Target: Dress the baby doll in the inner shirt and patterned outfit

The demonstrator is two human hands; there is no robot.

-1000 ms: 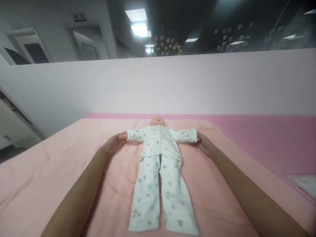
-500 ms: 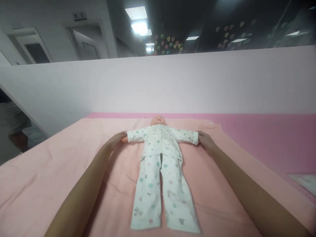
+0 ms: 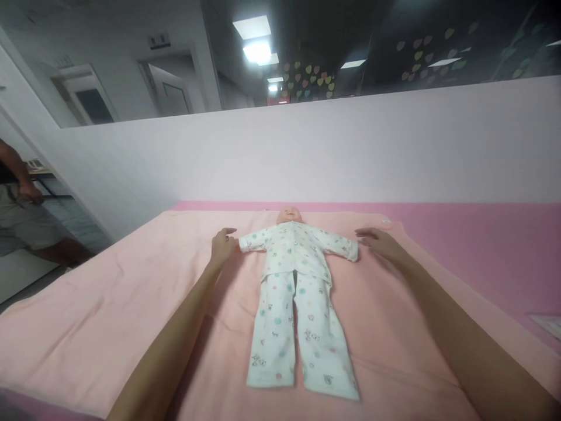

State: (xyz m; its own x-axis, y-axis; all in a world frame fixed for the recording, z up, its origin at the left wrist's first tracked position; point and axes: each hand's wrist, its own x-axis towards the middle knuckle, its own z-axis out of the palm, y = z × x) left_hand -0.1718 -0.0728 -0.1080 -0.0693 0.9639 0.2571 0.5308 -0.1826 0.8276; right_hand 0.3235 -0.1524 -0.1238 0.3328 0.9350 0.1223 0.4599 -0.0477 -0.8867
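Note:
A baby doll (image 3: 290,214) lies on its back on a pink blanket (image 3: 144,280), head at the far side and arms spread out. It is dressed in a white patterned pajama top (image 3: 294,251) and matching pajama pants (image 3: 276,330), whose legs lie flat toward me. My left hand (image 3: 224,245) is beside the cuff at the left of the view, fingers parted, holding nothing. Off the other cuff, my right hand (image 3: 379,241) hovers with fingers stretched toward the sleeve end and nothing in them.
Behind the blanket rises a low white wall (image 3: 307,158) with dark glass above it. A pink surface (image 3: 482,251) shows at the right, with a pale flat item (image 3: 547,323) near the edge. Another person (image 3: 26,216) is at the far left, beyond the wall.
Both hands have come away from the sleeve cuffs they were holding, and their fingers have opened. The view has shifted slightly, and the other person shows more at the left.

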